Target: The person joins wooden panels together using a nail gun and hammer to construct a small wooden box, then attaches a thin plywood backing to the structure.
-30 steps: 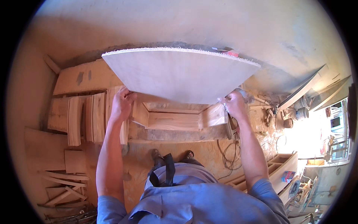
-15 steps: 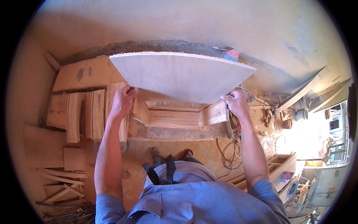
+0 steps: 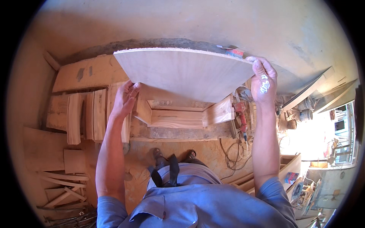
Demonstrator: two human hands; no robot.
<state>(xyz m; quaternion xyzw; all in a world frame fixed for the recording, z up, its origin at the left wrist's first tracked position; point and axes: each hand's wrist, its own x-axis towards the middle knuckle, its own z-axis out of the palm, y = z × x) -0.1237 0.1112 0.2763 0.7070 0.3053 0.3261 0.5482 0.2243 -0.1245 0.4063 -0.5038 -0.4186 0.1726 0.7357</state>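
A pale plywood panel (image 3: pixel 182 74) with a rough, splintery far edge is held up, tilted, above the workbench (image 3: pixel 171 133). My left hand (image 3: pixel 126 98) grips its left edge near the lower corner, thumb on the face. At the upper right corner my right hand (image 3: pixel 263 78) pinches the panel, with white smears on the back of that hand. Beneath the panel stands a wooden drawer box (image 3: pixel 176 119), its far part hidden by the sheet.
Several stacked wooden boxes (image 3: pixel 85 117) stand left on the bench. A red power tool (image 3: pixel 240 114) with a cable lies right of the drawer box. Behind the panel sits a small red-and-blue box (image 3: pixel 234 53). Offcuts (image 3: pixel 64 190) lie on the floor at lower left.
My right hand has moved up along the panel's right edge, from the lower corner to the upper one. The left hand still grips the left edge; the panel has shifted slightly.
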